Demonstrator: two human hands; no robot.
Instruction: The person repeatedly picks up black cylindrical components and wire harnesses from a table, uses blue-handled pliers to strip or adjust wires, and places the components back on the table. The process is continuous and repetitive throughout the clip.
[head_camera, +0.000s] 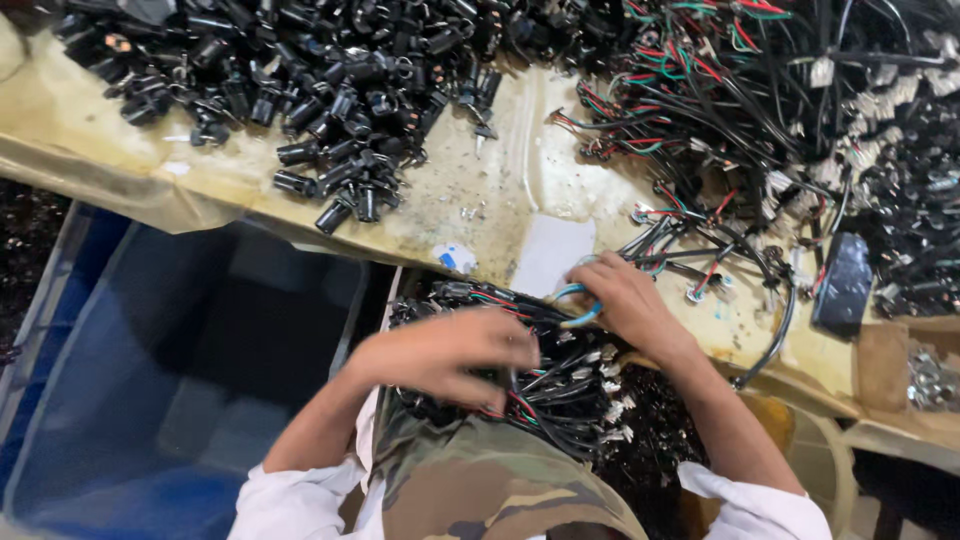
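The right hand (625, 300) is pinching a blue wire (580, 317); the blurred left hand (450, 352) is lying over the wire bundle (560, 385) beneath, grip unclear.

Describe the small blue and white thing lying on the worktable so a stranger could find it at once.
Start at the yellowish, stained worktable and follow its near edge to the middle. There, just left of a pale rectangular patch and above the left hand, lies the small round white piece with a blue mark. It lies alone, the only blue and white item among black parts.
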